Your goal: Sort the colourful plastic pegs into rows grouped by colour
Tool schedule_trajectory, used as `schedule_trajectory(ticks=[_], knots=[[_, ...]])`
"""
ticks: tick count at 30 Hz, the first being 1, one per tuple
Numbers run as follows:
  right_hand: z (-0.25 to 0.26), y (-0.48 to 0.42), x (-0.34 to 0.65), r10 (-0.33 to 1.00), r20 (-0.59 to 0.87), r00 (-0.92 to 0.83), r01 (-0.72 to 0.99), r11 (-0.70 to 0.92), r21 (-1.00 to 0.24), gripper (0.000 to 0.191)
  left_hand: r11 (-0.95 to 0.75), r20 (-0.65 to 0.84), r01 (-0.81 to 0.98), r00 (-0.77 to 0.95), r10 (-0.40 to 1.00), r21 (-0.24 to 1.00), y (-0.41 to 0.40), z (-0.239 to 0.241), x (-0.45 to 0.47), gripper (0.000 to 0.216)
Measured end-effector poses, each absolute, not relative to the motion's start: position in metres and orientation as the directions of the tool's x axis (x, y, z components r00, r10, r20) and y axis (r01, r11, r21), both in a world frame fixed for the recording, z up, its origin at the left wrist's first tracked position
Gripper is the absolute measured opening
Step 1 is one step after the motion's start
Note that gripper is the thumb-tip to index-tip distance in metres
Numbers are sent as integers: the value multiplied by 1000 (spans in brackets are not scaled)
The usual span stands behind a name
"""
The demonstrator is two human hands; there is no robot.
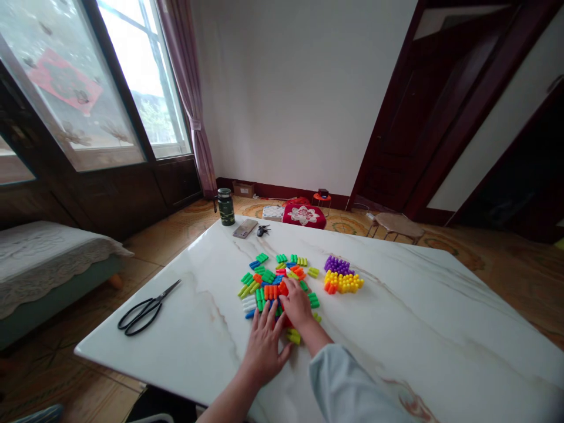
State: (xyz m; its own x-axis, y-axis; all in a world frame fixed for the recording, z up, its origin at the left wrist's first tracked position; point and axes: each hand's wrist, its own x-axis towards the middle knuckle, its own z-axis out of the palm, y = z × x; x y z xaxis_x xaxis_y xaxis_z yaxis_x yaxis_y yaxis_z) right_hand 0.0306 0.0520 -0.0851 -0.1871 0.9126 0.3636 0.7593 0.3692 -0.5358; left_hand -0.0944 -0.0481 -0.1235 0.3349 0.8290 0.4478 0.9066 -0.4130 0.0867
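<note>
Nearest the camera, a pale sleeve comes in low on the right, and both hands sit on the white marble bench. The left hand lies flat, palm down, fingers spread wide, their tips touching the near edge of the blocks. The right hand is right beside it, fingers curled narrow down onto the pile; whether they grip a block, I cannot tell. The blocks are a loose scatter of green, orange, blue, yellow and white pieces at the bench's middle, one yellow-green piece just below the right wrist. To their right, a little apart, sits a joined cluster, purple on top, yellow and orange below. Scissors lie closed near the left edge, well apart from the hands. The right half of the bench is bare marble. At the far edge: a camouflage flask with its lid on, a phone and keys beside it. Beyond, a patterned floor, a red cushion, a small stool, a bed at left under the window, a dark door at right.
</note>
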Motion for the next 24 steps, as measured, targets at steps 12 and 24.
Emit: schedule_trajectory(ticks=[12,24], knots=[[-90,51,47,866,499,42,691,335,-640,30,-427,516,900,327,792,86,-43,-135,-97,66],[-138,50,198,836,404,370,694,40,-719,33,-416,489,907,335,805,64,-43,-133,-96,63]])
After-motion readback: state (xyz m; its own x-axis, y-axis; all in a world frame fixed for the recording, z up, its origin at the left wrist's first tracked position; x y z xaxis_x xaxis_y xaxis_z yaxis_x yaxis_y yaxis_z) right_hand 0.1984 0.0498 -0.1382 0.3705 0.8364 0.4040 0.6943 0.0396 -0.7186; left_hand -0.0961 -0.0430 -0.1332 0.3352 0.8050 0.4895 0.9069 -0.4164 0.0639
